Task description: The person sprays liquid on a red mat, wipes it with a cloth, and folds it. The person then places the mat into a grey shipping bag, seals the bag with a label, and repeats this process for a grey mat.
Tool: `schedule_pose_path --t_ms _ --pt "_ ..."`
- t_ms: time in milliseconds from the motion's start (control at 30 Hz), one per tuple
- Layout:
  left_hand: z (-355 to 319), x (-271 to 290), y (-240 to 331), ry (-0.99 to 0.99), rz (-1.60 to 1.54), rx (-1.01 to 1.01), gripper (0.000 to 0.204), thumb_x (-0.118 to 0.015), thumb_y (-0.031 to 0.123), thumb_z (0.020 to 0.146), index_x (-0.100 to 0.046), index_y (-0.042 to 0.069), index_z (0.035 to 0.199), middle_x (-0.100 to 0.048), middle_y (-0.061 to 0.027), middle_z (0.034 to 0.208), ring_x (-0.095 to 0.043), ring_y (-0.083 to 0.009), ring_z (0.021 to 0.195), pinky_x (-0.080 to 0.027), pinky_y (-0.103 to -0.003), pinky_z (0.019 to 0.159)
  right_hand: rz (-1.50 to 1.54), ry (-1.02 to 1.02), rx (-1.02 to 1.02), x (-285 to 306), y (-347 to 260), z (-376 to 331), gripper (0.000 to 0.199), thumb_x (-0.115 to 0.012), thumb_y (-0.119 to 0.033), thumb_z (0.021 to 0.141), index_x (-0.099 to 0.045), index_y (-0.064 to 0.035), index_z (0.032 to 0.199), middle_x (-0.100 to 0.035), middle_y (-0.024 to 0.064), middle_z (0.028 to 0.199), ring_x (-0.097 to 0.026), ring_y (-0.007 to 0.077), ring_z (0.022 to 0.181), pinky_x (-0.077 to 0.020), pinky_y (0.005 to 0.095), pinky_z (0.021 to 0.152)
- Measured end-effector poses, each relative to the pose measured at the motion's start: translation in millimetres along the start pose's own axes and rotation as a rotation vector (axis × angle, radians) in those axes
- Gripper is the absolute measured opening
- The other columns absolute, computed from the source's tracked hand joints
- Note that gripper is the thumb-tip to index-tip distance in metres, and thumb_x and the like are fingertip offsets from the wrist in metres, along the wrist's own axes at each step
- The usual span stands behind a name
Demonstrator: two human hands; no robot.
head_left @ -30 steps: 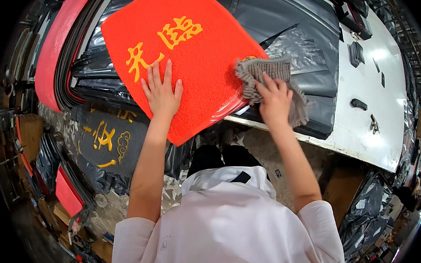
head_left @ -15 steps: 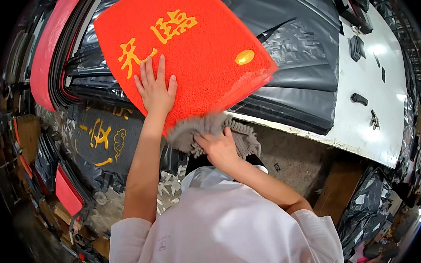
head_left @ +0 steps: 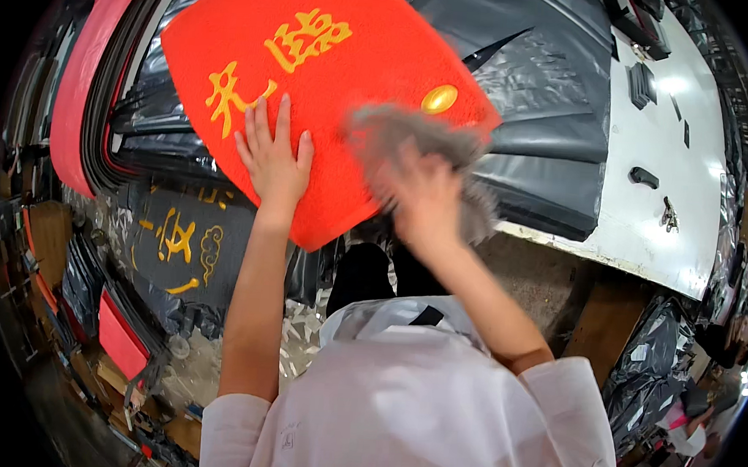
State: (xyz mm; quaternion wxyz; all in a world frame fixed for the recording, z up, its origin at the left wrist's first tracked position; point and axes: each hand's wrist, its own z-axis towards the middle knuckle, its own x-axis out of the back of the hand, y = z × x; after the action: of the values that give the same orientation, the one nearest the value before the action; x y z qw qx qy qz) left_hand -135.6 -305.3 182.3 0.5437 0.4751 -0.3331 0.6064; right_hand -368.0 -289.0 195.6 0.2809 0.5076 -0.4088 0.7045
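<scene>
The left hand [head_left: 272,156] lies flat and open on the red mat [head_left: 314,87], fingers spread, pressing it down so it stays put on the black plastic sheet [head_left: 542,98]. The right hand [head_left: 423,194] is closed around a grey cloth [head_left: 413,134] (blurred), held against the mat's near edge beside a gold emblem [head_left: 439,98].

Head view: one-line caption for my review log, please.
Left hand presses flat on a red mat with gold characters while the blurred right hand holds a grey cloth over it.
</scene>
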Motion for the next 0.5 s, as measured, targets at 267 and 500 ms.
schedule_pose_path --t_ms 267,500 --pt "-6 1 -2 -0.015 0.003 -0.026 0.056 -0.050 0.035 0.089 -0.036 0.020 0.141 -0.027 -0.0139 0.147 -0.019 -0.0333 0.138 -0.012 -0.054 0.110 -0.113 0.251 -0.154 17 118 56 0.043 -0.056 -0.001 0.067 -0.066 -0.0200 0.105 -0.057 0.0005 0.122 -0.051 0.0285 0.100 -0.0395 0.0448 0.077" --pt "-6 4 -6 -0.002 0.010 -0.029 0.056 -0.049 0.034 0.089 -0.036 0.020 0.141 -0.027 -0.0139 0.147 -0.019 -0.0335 0.138 -0.012 -0.054 0.110 0.106 0.051 0.117 13 45 7 0.055 -0.059 0.003 0.060 -0.064 -0.0214 0.109 -0.058 0.0020 0.120 -0.056 0.0275 0.095 -0.0410 0.0497 0.084"
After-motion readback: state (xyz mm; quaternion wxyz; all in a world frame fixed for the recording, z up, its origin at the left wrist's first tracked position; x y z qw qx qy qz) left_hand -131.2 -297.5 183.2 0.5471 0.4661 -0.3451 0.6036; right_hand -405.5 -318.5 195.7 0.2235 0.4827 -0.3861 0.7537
